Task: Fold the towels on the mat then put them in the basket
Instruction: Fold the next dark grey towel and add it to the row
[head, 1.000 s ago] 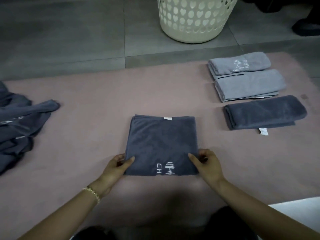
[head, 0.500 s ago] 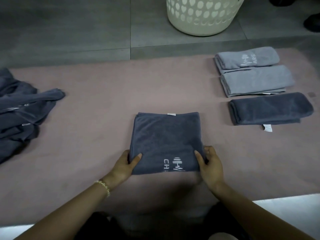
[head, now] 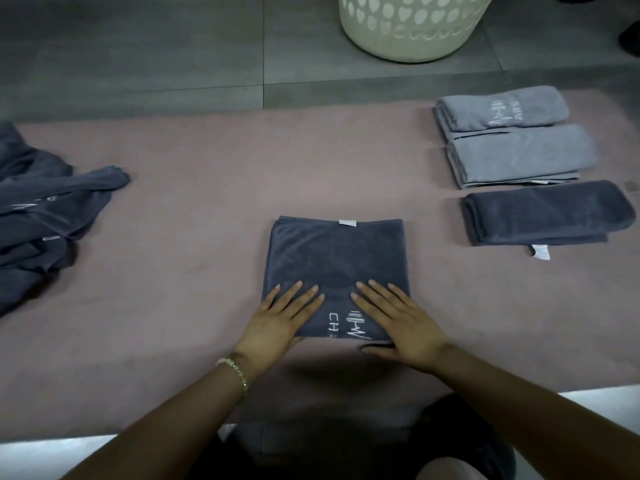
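L hand (head: 282, 315) flat, fingers straight, pressing near-left of dk folded towel (head: 336, 268) | R hand (head: 398, 318) same, near-right | towel mid mat (head: 207, 271) | 3 folded towels far R | unfolded pile (head: 41, 216) L | basket (head: 412, 26) on floor beyond mat

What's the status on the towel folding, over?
Left hand and right hand flat, pressing the dark grey folded cloth towel. Three folded towels at right, dark unfolded pile at left. Cream plastic basket unobstructed.

Square towel (head: 332, 265) mid-mat (head: 194, 271), heap (head: 41, 209) left, folded towels (head: 519, 168) right, basket (head: 412, 26) behind
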Motion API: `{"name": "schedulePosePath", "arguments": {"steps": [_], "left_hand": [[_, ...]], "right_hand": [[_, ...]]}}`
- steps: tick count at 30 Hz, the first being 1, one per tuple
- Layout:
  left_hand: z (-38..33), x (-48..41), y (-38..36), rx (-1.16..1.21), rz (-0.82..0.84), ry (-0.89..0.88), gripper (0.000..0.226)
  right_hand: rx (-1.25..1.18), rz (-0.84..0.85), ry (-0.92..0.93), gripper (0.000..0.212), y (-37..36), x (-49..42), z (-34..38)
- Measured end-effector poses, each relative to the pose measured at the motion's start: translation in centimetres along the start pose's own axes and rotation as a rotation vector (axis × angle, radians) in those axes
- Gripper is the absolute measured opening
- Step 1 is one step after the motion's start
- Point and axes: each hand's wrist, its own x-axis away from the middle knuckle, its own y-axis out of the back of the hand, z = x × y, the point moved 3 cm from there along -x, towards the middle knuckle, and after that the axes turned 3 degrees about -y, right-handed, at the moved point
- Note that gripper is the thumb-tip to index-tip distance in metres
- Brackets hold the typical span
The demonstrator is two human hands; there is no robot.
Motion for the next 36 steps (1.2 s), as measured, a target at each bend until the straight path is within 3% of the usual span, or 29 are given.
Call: {"name": "schedulePosePath", "arguments": {"steps": [2,4,6,10,12,14,17,19,21,24,28,30,32,36], "left_hand": [[0.5,-0.5,0.9,0.055,-0.044,-0.002,0.093],[1.0,-1.1,2.6,0.194,-0.062,-0.023,0.069],[1.7,-1.9,4.8,0.474,0.063,0.037,0.045],[3.8,-3.0,7.9,0.919,0.586,0.178,0.025],[5.0,-2.8,8.2,1.071,0.655,0.303,0.027],[5.7,-1.5,7.5,1.292,0.559,0.491,0.033],[5.9,0.6,6.0,1.490,0.201,0.698,0.065],[5.6,1.3,4.9,1.454,-0.031,0.766,0.067],[4.8,0.9,4.4,1.436,-0.210,0.800,0.053],[4.0,-0.2,4.1,1.409,-0.377,0.925,0.023],[3.8,-0.8,3.7,1.430,-0.458,0.990,0.021],[3.9,-0.7,3.4,1.440,-0.460,1.020,0.024],[4.2,-0.8,3.3,1.411,-0.413,1.068,0.027],[5.5,-1.1,2.9,1.227,-0.141,1.127,0.039]], "right_hand": [[-0.012,-0.042,0.009,0.081,0.4,-0.3,-0.3],[-0.104,-0.118,0.033,0.071,1.2,-0.4,-0.7],[-0.315,-0.090,-0.004,0.054,3.1,-0.6,-0.8],[-0.896,0.329,-0.212,0.010,6.9,-0.8,-1.1],[-1.042,0.471,-0.293,0.021,7.4,-1.5,-1.9],[-1.148,0.528,-0.407,0.024,7.5,-2.4,-2.9],[-1.374,0.466,-0.580,0.021,7.3,-3.5,-4.2],[-1.515,0.331,-0.670,0.019,7.0,-3.6,-4.7],[-1.645,0.090,-0.778,0.017,6.5,-3.2,-4.4],[-1.565,-0.305,-0.910,0.029,5.5,-1.7,-2.9],[-1.256,-0.480,-0.852,0.027,5.5,-1.3,-1.0],[-1.142,-0.514,-0.808,0.019,6.3,-2.3,-1.3],[-1.073,-0.509,-0.807,0.027,6.7,-3.5,-2.0],[-1.020,-0.304,-0.923,0.036,4.5,-4.8,-3.4]]}}
